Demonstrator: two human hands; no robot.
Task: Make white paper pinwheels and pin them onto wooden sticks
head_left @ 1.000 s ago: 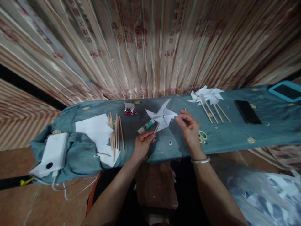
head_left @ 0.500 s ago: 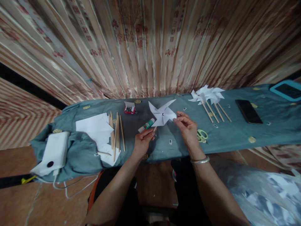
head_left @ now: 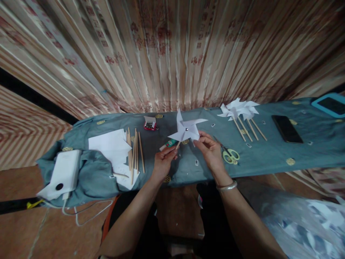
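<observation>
A white paper pinwheel (head_left: 185, 126) with a silvery pin at its centre is held up over the table. My left hand (head_left: 164, 162) is closed around its wooden stick (head_left: 178, 144), below the blades. At the lower right blade is my right hand (head_left: 211, 151), with thumb and fingers pinched together on the paper's edge. A green-and-white glue stick (head_left: 168, 144) lies just behind my left hand, partly covered by the pinwheel. Beside my right hand are scissors (head_left: 230, 155) with yellow-green handles.
Left on the cloth-covered table (head_left: 258, 154) lie wooden sticks (head_left: 136, 151), white paper (head_left: 107, 144), a red box of pins (head_left: 150, 124) and a white power bank (head_left: 64, 171). Rightward are finished pinwheels (head_left: 238, 108), a phone (head_left: 287, 128) and a blue-framed device (head_left: 329, 104). A curtain (head_left: 172, 54) hangs behind.
The pinwheel's blades have turned about the pin. My right hand has shifted slightly left and down along them, uncovering more of the scissors. My left hand keeps its grip on the stick.
</observation>
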